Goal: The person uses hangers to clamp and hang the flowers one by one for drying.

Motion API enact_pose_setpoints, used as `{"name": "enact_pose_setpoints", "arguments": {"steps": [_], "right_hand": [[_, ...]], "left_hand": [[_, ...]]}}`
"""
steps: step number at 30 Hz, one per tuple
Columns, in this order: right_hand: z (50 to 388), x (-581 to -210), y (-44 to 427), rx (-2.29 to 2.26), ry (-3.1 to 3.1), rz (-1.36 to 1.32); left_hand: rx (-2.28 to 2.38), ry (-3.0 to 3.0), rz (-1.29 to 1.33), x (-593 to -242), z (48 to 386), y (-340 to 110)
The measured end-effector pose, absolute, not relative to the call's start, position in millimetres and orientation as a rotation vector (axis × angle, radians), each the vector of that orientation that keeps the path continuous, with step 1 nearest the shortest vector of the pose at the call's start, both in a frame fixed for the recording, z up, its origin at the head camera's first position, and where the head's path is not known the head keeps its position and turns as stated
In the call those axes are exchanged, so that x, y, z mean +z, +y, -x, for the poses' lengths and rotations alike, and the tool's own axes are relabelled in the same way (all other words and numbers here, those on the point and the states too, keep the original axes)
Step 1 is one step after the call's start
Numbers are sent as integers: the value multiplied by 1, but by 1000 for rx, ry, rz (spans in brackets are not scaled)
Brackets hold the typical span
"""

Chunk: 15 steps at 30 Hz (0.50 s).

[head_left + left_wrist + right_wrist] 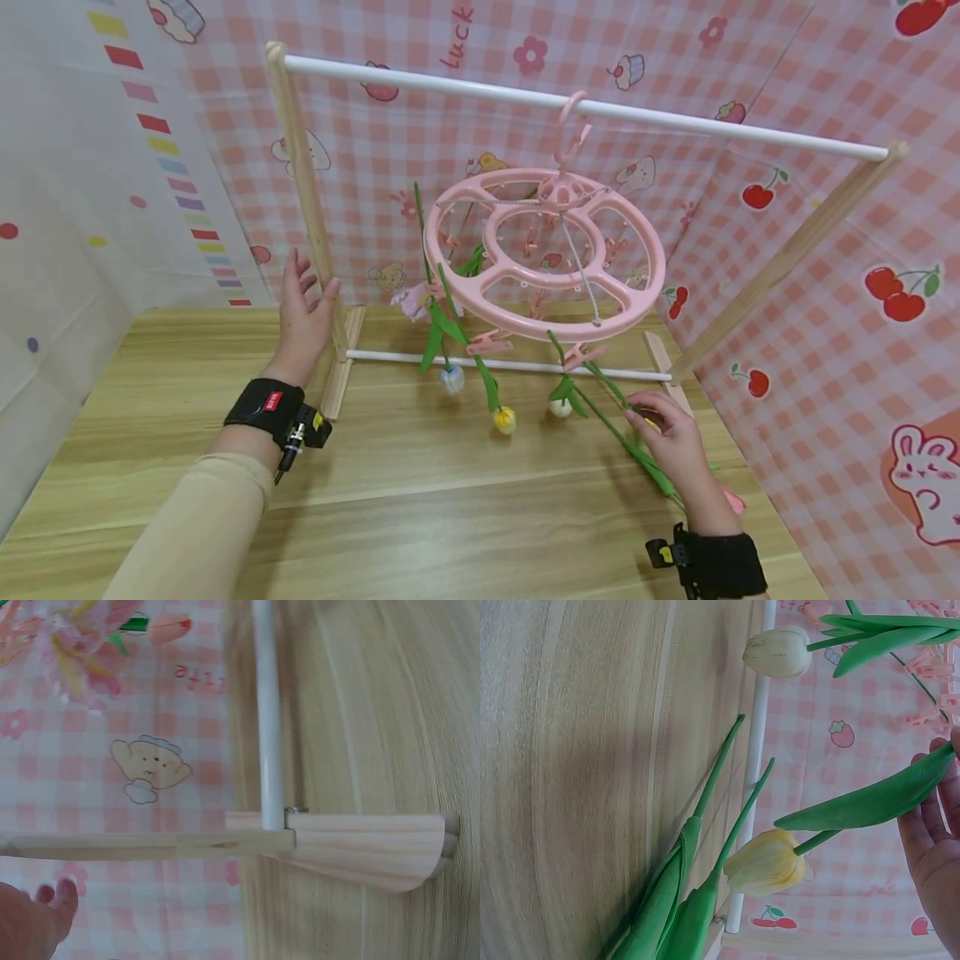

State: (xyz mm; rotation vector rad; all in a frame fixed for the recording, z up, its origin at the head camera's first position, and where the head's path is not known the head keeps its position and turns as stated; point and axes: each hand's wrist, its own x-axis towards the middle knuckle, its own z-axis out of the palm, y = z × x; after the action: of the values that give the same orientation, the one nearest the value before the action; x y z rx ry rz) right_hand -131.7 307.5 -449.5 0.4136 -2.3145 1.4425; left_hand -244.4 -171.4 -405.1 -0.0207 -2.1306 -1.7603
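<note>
A pink round clothes hanger with clips [551, 329] hangs by its hook from the white bar of a wooden rack. Clipped to it, heads down, are artificial flowers: a blue tulip [452, 380], a yellow tulip [505, 420], a white tulip [776, 652] and a pink-purple flower [79, 649]. My right hand [671, 433] pinches another yellow tulip [765, 862] by its stem and leaf, below the hanger's right side; its bloom points down. My left hand [303, 312] is beside the rack's left post [300, 167], fingers spread, holding nothing.
More tulips lie on the wooden table at the right, their green stems and leaves [690, 907] pointing toward the rack. The rack's lower white bar [268, 712] joins its wooden feet [375, 847]. Checked pink cloth [787, 292] covers the walls behind and right.
</note>
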Motion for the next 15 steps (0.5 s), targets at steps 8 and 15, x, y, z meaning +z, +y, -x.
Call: {"name": "enact_pose_setpoints", "arguments": {"steps": [8, 15], "right_hand": [[128, -448, 303, 1452, -2300, -431], [125, -439, 293, 1448, -2274, -463]], "left_hand": [[-1793, -1999, 30, -379, 217, -157], [-1883, -1731, 101, -370, 197, -139]]}}
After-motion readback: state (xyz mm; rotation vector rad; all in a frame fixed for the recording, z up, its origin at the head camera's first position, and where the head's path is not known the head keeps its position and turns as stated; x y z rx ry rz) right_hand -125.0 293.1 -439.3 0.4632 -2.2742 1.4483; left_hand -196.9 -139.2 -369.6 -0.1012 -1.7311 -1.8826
